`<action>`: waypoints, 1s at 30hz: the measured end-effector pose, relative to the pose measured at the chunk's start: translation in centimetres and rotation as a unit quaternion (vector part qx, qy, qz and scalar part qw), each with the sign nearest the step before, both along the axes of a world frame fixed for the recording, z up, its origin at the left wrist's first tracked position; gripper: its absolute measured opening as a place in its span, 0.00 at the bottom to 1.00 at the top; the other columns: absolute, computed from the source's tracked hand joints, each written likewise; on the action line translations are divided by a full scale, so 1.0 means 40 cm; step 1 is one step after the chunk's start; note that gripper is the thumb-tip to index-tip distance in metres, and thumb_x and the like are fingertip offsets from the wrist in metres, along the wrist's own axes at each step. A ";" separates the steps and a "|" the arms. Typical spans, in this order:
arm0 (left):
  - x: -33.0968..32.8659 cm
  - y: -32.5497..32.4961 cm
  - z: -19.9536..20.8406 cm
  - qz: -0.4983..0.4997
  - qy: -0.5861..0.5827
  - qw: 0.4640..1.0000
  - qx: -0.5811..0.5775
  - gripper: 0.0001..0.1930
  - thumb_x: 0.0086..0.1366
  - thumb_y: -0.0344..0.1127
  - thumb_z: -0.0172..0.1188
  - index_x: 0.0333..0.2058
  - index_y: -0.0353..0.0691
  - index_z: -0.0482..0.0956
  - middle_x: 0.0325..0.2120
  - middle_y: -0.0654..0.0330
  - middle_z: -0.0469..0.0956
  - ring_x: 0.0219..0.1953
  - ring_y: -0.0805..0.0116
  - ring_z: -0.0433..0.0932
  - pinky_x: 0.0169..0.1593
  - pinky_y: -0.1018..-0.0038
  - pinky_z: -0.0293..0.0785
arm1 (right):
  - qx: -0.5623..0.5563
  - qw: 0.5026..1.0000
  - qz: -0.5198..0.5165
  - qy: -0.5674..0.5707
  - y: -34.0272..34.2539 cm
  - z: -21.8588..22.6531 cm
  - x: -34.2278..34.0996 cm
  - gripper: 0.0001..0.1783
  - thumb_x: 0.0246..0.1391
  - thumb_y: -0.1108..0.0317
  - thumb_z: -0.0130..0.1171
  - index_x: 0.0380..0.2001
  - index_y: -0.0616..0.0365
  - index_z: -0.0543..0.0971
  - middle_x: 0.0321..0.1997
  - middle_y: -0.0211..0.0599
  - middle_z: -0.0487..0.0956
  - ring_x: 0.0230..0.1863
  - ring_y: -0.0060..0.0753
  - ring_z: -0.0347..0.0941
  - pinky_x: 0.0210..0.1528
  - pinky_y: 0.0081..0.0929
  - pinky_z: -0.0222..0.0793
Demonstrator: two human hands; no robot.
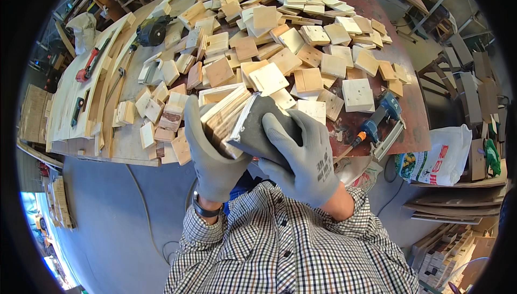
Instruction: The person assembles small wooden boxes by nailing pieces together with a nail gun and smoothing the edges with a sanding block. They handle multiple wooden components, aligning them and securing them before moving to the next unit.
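Wood (pixel 225 121) in layers sits between my hands, just on the near side of the pile (pixel 258 46). My left hand (pixel 212 156) curls around it from the left and below, gripping several layers at once by the look of it. My right hand (pixel 301 148) is wrapped over the grey pad (pixel 269 124), fingers bent around its dark face. The pad's pale rim overlaps the wood's right side; how hard it bears there I cannot tell.

My chief worry is the layers. If they are loose, a sideways push from the pad could shear them apart, and a piece could slip down past my palm. Too light a squeeze would cause it; tilting would make it worse. Should the pad skid, my left fingers could get rubbed or pinched.

The pile brings its own risk: its squares lie crossed and tilted, so a knock from my knuckles might set some sliding. Right of the pile, the blue tool (pixel 382 113) lies near the edge of the table (pixel 412 138), where a wide-swinging elbow might catch it. Below the pile's left side, a cord (pixel 141 213) on the floor (pixel 116 240) could snag a foot.
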State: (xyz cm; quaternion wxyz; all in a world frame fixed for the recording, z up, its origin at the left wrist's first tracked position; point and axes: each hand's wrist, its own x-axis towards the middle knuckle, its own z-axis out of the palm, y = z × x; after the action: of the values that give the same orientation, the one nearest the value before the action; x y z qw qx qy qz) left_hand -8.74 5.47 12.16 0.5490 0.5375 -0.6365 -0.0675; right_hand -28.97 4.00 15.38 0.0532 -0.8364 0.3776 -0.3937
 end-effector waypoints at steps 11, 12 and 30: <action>0.023 0.041 -0.035 0.000 -0.104 0.994 -0.017 0.65 0.49 0.42 0.86 0.76 0.28 0.49 0.60 0.45 0.75 0.61 0.51 0.76 0.64 0.57 0.74 | 0.003 1.000 0.022 -0.008 -0.025 -0.015 0.028 0.36 0.62 0.46 0.64 0.68 0.51 0.75 0.55 0.58 0.75 0.48 0.55 0.75 0.54 0.51 0.69; 0.024 0.040 -0.037 -0.004 -0.119 0.993 -0.014 0.65 0.49 0.42 0.86 0.76 0.28 0.49 0.60 0.45 0.75 0.61 0.52 0.77 0.63 0.57 0.74 | 0.036 0.999 -0.026 -0.015 -0.055 -0.038 0.021 0.35 0.63 0.48 0.64 0.68 0.53 0.75 0.54 0.59 0.75 0.48 0.56 0.75 0.54 0.51 0.70; 0.019 0.040 -0.024 -0.035 -0.166 0.970 -0.176 0.52 0.52 0.40 0.85 0.67 0.37 0.59 0.61 0.43 0.73 0.61 0.46 0.76 0.65 0.51 0.74 | -0.020 0.998 0.029 -0.054 -0.011 -0.014 -0.025 0.41 0.53 0.53 0.73 0.68 0.56 0.75 0.60 0.60 0.74 0.54 0.57 0.73 0.58 0.49 0.69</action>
State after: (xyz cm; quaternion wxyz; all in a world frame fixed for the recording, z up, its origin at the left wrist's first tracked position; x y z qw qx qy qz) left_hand -7.98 7.07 11.22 0.5190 0.4136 -0.7389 0.1167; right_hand -29.98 3.57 14.81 0.0682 -0.8255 0.3423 -0.4437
